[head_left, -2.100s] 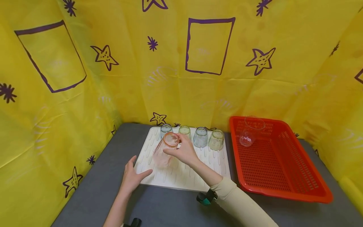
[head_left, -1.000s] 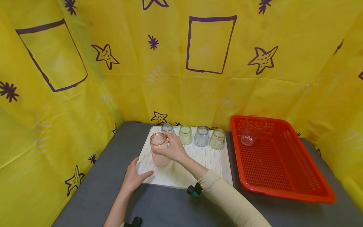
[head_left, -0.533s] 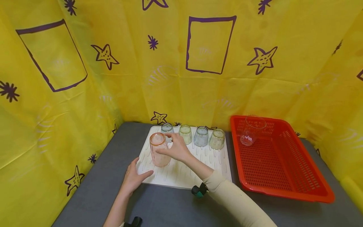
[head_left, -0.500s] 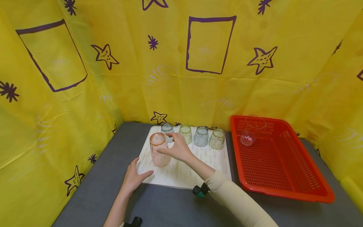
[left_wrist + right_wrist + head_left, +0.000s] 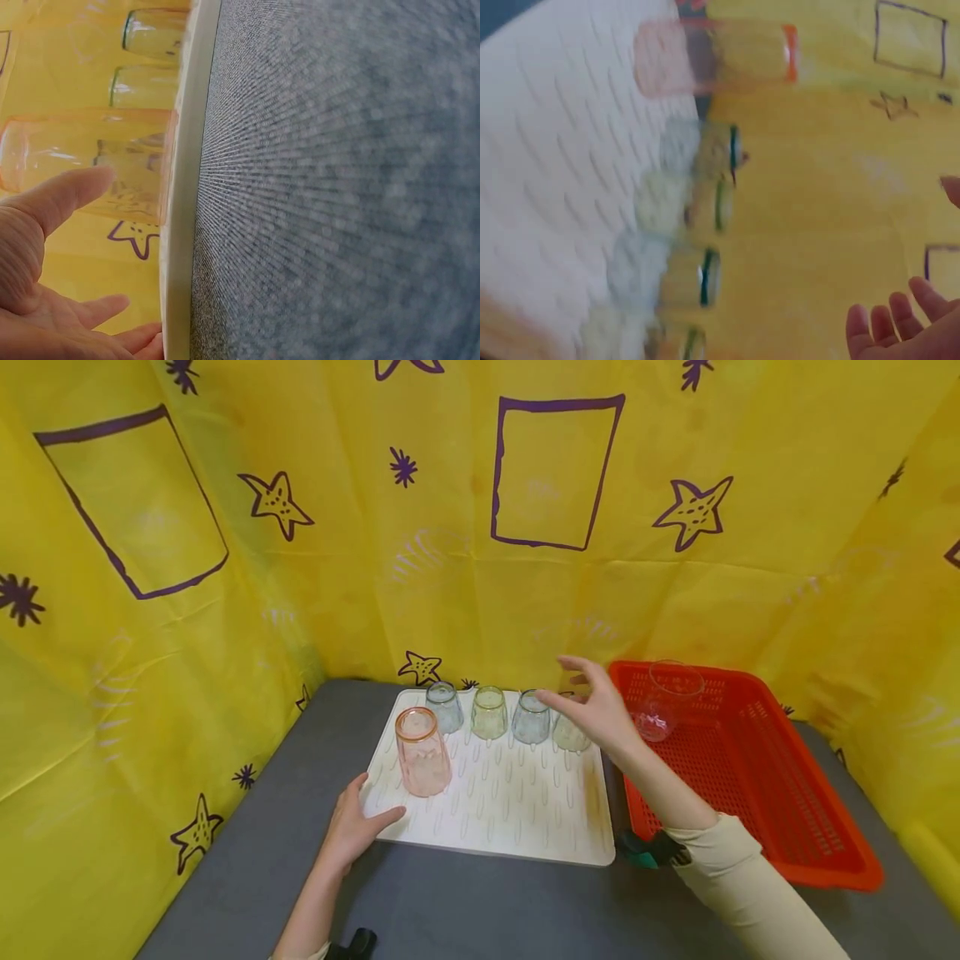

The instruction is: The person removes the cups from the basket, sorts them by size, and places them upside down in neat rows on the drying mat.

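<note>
A pink glass [image 5: 422, 752] stands free at the left of a white ridged mat [image 5: 517, 810]. It also shows in the left wrist view [image 5: 82, 169] and the right wrist view [image 5: 712, 56]. My left hand [image 5: 356, 827] rests flat on the mat's front left corner, thumb lying on the mat edge [image 5: 184, 187], fingers relaxed [image 5: 45, 247]. My right hand [image 5: 592, 710] hovers with spread fingers over the mat's back right, beside the red basket [image 5: 750, 810], and holds nothing [image 5: 907, 330]. A clear glass [image 5: 663, 702] stands in the basket's far corner.
Several glasses stand in a row along the mat's back edge: bluish [image 5: 445, 706], greenish [image 5: 489, 712], bluish [image 5: 531, 717], and a yellowish one [image 5: 568, 737] partly behind my right hand. A yellow patterned curtain [image 5: 480, 568] closes in the grey table [image 5: 465, 910] on three sides.
My right hand has let go of the pink glass, which now stands on the mat's left side, and has swung right toward the red basket. The left hand has stayed put.
</note>
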`<action>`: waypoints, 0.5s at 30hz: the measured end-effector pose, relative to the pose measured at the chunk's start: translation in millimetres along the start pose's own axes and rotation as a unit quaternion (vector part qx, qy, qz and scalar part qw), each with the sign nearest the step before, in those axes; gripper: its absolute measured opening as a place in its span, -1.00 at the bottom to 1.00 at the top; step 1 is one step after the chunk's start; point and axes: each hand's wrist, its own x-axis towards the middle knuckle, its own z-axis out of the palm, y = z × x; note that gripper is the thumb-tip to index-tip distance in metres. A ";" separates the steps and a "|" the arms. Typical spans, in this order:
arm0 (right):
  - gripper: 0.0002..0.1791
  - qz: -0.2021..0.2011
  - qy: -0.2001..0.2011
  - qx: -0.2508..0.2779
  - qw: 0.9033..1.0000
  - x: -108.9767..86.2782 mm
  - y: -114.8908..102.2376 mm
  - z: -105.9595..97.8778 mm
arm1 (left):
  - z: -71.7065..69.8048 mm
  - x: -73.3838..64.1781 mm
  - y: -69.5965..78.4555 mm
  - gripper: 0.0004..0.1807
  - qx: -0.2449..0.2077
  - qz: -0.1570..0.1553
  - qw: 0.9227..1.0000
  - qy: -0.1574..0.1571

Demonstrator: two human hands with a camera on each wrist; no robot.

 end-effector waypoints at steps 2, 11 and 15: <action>-0.17 0.010 0.025 -0.011 1.000 -1.9 4.3 -24.4 | -0.2 0.0 -0.3 0.07 -0.004 0.001 1.000 -0.001; -0.01 0.053 0.131 -0.110 0.984 -1.9 43.3 -103.3 | -0.9 0.1 -0.8 0.05 -0.005 0.002 1.000 -0.001; 0.09 0.086 0.144 -0.139 0.976 3.3 65.5 -120.1 | -0.9 -0.2 -1.2 0.05 -0.004 0.003 1.000 0.000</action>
